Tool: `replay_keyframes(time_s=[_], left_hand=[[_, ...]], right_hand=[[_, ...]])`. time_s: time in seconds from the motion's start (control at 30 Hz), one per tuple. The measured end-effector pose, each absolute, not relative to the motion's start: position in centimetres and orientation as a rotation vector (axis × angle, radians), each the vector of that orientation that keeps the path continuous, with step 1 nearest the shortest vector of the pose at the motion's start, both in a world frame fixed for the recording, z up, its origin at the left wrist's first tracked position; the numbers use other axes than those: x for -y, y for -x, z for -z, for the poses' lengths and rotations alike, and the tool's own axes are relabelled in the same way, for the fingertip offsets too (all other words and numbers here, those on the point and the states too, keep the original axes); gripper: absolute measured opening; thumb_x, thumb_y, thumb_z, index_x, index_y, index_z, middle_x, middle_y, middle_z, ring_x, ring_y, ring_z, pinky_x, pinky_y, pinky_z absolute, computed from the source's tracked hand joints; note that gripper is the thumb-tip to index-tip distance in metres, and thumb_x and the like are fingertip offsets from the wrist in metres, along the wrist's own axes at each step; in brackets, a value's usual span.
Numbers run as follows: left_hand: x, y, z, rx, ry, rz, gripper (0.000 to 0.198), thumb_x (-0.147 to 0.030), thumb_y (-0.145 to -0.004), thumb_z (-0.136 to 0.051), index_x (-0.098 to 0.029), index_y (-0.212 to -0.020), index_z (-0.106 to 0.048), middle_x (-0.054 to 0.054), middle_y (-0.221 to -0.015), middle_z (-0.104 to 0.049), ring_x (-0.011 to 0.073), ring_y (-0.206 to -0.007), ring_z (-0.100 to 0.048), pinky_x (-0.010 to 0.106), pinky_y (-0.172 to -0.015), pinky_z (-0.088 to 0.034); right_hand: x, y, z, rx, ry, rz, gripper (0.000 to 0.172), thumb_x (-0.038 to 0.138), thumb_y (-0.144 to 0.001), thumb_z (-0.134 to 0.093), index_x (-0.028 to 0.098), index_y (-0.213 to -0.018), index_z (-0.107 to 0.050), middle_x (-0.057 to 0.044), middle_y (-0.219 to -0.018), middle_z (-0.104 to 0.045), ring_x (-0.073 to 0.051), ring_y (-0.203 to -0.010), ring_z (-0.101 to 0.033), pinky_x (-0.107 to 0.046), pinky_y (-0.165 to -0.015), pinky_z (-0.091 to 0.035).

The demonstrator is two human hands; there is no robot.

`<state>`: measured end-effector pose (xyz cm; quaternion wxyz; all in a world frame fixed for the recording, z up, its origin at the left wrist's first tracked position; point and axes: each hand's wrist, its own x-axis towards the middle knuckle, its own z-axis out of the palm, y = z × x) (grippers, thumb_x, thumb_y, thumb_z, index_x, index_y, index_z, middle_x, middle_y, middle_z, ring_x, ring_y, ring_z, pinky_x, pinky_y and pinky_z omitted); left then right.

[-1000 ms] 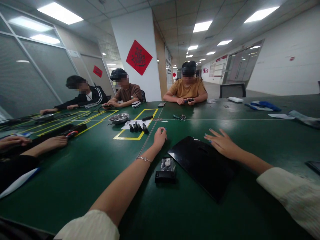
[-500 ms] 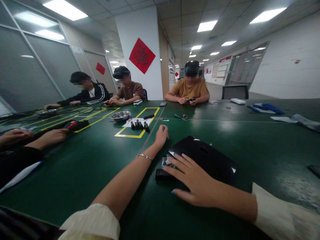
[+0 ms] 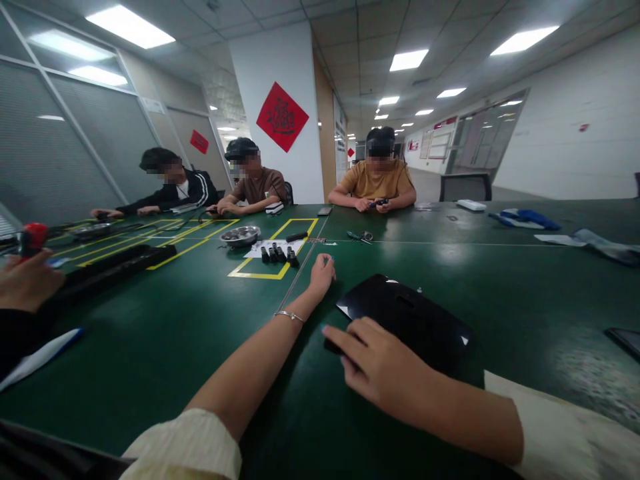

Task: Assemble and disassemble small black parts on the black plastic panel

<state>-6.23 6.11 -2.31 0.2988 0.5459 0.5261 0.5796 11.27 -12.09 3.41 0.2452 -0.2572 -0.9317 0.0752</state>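
Note:
My left hand [image 3: 323,272] rests on the green table left of a glossy black panel [image 3: 400,307], its fingers curled in. Whatever may be inside those fingers is hidden. Just in front of the panel's near left edge, my right hand [image 3: 377,363] is closed over a small black bar-shaped part [image 3: 331,346]. Only the left end of that part shows under the fingers; the rest is covered. The panel lies flat on the table, a slot in its upper face, and the right hand overlaps its lower left side.
Several black cylindrical pieces [image 3: 280,255] stand on a paper inside a yellow tape outline, beside a metal bowl [image 3: 241,236]. Green-handled pliers [image 3: 360,236] lie farther back. At left, a co-worker's hand [image 3: 30,280] holds a red and black tool. Other people sit across the table.
My right hand has drawn its spread fingers together over the black part. The small clear bag beside it is now out of sight. The co-worker's hand at left has lifted the red tool.

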Motion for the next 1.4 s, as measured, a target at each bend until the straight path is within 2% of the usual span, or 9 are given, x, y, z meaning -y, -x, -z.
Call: replay_keyframes(time_s=[0.17,0.33,0.6,0.97,1.1,1.17,1.23,1.33,1.4], left_hand=[[-6.4,6.3,2.5,-1.388,-1.401,-1.551,0.006,-0.026,-0.08,-0.042,-0.02,-0.079,-0.04,-0.012,-0.041,-0.038,0.0073,-0.036,-0.041,0.019,-0.045,-0.033],[-6.1,6.2,2.3,-1.384,-1.372,-1.559,0.003,-0.024,-0.078,-0.041,-0.021,-0.077,-0.04,-0.011,-0.041,-0.039,0.0077,-0.037,-0.042,0.02,-0.045,-0.034],[-6.0,6.2,2.3,-1.397,-1.39,-1.529,0.004,-0.023,-0.076,-0.04,-0.021,-0.073,-0.039,-0.011,-0.041,-0.038,0.0077,-0.037,-0.041,0.02,-0.044,-0.032],[-6.0,6.0,2.3,-1.455,-1.436,-1.504,0.004,-0.025,-0.076,-0.044,-0.021,-0.074,-0.043,-0.01,-0.041,-0.04,0.008,-0.038,-0.043,0.02,-0.045,-0.031],[-6.3,6.2,2.6,-1.457,-1.447,-1.485,0.005,-0.025,-0.076,-0.044,-0.021,-0.075,-0.043,-0.01,-0.041,-0.04,0.0083,-0.038,-0.043,0.02,-0.045,-0.032],[-6.5,6.3,2.8,-1.453,-1.446,-1.48,0.005,-0.025,-0.076,-0.045,-0.021,-0.076,-0.043,-0.01,-0.041,-0.04,0.0083,-0.038,-0.043,0.019,-0.045,-0.032],[-6.5,6.3,2.8,-1.442,-1.449,-1.489,0.005,-0.026,-0.077,-0.044,-0.021,-0.077,-0.043,-0.011,-0.041,-0.039,0.0083,-0.037,-0.043,0.019,-0.045,-0.032],[-6.3,6.3,2.6,-1.39,-1.488,-1.526,0.014,-0.032,-0.084,-0.035,-0.021,-0.077,-0.042,-0.01,-0.041,-0.037,0.0087,-0.037,-0.042,0.02,-0.045,-0.033],[-5.9,6.2,2.4,-1.369,-1.571,-1.544,0.022,-0.036,-0.087,-0.027,-0.022,-0.077,-0.042,-0.009,-0.041,-0.037,0.0093,-0.038,-0.043,0.02,-0.047,-0.034]], right_hand=[[8.7,-14.5,-8.4,2.414,1.074,-1.065,0.044,0.029,-0.092,-0.03,0.021,-0.134,-0.04,-0.003,-0.077,-0.055,-0.01,-0.057,-0.05,-0.025,-0.057,-0.043],[4.7,-18.1,-10.1,2.239,1.277,-1.028,0.041,0.031,-0.092,-0.031,0.02,-0.131,-0.033,0.002,-0.071,-0.045,-0.007,-0.052,-0.045,-0.021,-0.052,-0.039],[0.9,-20.6,-8.3,2.081,1.181,-1.443,0.047,0.041,-0.084,-0.043,0.02,-0.125,-0.038,0.003,-0.069,-0.04,-0.007,-0.052,-0.035,-0.02,-0.048,-0.03],[0.8,-20.1,-7.4,2.31,1.164,-1.351,0.046,0.039,-0.081,-0.05,0.023,-0.122,-0.041,0.002,-0.078,-0.043,-0.008,-0.06,-0.04,-0.018,-0.05,-0.036],[0.5,-20.0,-7.0,2.356,1.158,-1.313,0.048,0.049,-0.084,-0.044,0.025,-0.125,-0.039,-0.001,-0.084,-0.046,-0.009,-0.064,-0.045,-0.02,-0.052,-0.041],[-0.3,-20.5,-6.8,2.303,1.269,-1.163,0.048,0.054,-0.088,-0.031,0.024,-0.124,-0.04,-0.003,-0.087,-0.049,-0.011,-0.065,-0.047,-0.022,-0.053,-0.042],[-1.5,-21.4,-6.3,2.227,1.451,-0.845,0.048,0.051,-0.09,-0.024,0.019,-0.119,-0.044,-0.006,-0.088,-0.052,-0.013,-0.068,-0.05,-0.024,-0.057,-0.041],[-3.5,-22.8,-4.4,2.174,1.728,-0.362,0.039,0.042,-0.09,-0.032,0.011,-0.107,-0.049,-0.01,-0.083,-0.057,-0.018,-0.074,-0.054,-0.028,-0.065,-0.04],[-4.5,-23.4,-2.5,2.202,1.844,-0.26,0.036,0.039,-0.088,-0.038,0.009,-0.104,-0.05,-0.012,-0.08,-0.059,-0.02,-0.074,-0.056,-0.028,-0.066,-0.039]])
